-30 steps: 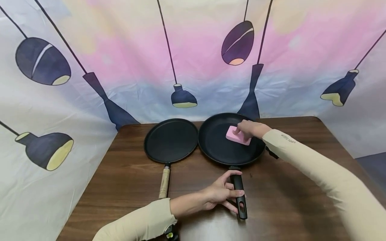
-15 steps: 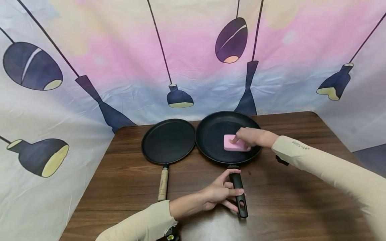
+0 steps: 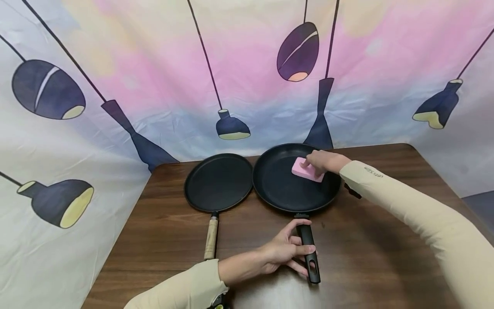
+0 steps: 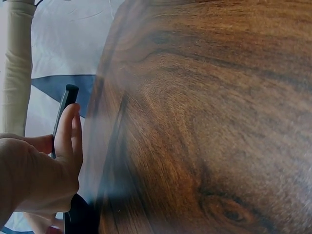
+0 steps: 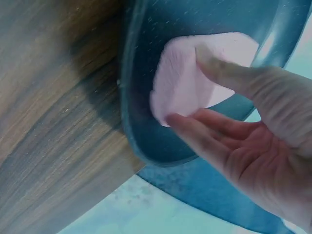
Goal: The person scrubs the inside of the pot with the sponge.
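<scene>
A black frying pan [image 3: 283, 189] stands on the wooden table, its dark handle [image 3: 306, 236] pointing toward me. My left hand [image 3: 283, 249] grips that handle from the left, thumb on top and fingers around its side. In the left wrist view, the handle's end [image 4: 71, 90] sticks out past the fingers. Inside the pan, my right hand [image 3: 324, 162] holds a pink sponge [image 3: 302, 171] against the surface, right of the middle. The right wrist view shows thumb and fingers pinching the sponge [image 5: 178, 78], which bends a little near the pan wall.
To the left lies a flat black griddle pan [image 3: 218, 182] with a light wooden handle [image 3: 210, 238], its rim right beside the frying pan's. Behind the wooden table [image 3: 162, 231] hangs a printed cloth [image 3: 173, 77] with lamp pictures.
The sponge in my right hand first came toward me across the pan, then went back toward the far right side. My left hand keeps its grip on the handle.
</scene>
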`<state>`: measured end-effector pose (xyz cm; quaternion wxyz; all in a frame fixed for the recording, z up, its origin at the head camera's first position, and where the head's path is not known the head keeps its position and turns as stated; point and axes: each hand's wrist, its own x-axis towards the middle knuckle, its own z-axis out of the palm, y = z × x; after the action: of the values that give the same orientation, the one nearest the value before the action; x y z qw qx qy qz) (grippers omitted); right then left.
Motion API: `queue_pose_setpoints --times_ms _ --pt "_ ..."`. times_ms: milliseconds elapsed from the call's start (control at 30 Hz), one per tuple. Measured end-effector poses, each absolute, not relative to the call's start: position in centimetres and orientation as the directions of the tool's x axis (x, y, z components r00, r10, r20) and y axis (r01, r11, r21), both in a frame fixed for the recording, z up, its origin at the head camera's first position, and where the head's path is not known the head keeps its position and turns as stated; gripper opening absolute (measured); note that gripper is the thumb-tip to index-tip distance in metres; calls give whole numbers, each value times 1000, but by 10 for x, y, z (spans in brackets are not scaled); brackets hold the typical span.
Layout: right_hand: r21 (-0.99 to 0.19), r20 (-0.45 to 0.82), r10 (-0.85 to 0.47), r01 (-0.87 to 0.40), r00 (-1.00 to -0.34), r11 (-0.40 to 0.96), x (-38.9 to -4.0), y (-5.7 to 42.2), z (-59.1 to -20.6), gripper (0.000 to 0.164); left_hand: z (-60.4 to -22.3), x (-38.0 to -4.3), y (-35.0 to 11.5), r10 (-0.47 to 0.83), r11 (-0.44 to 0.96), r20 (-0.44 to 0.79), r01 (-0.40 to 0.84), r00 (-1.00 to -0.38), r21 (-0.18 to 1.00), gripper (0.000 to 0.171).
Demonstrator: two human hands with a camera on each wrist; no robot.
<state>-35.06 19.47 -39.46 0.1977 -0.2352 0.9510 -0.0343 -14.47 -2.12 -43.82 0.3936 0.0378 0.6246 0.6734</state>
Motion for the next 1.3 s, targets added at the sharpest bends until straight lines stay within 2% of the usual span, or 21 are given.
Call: queue_pose_setpoints --times_ms 100,200,267,467,667,767,1033,1300 --pt "-79 -387 -449 -457 -805 886 -340 188 -390 42 -437 -148 -22 577 88 -435 -477 -691 875 61" --pt "-14 -399 -472 -509 -786 861 -321 178 -388 16 -437 -150 -23 574 91 -437 -477 -692 874 61" --pt "6 -399 -485 -531 -779 848 -307 170 -389 8 -438 -152 -23 572 94 -439 -476 -693 874 61" --pt "-42 -360 -566 -593 -742 804 -282 142 -392 18 -439 -152 -21 583 92 -442 -486 -681 869 61" --pt "-92 -350 -605 -617 -715 782 -285 110 -395 43 -441 -144 -18 593 66 -438 -501 -676 863 61" --pt "-111 -368 -594 -601 -715 792 -291 97 -396 46 -442 -136 -16 594 47 -428 -502 -681 864 61" --pt "-133 -406 -465 -452 -787 882 -325 101 -398 57 -447 -117 -8 588 -2 -412 -510 -696 860 61" --pt "-139 -333 -379 -353 -863 925 -343 143 -398 53 -448 -116 -8 588 -6 -407 -507 -699 862 61"
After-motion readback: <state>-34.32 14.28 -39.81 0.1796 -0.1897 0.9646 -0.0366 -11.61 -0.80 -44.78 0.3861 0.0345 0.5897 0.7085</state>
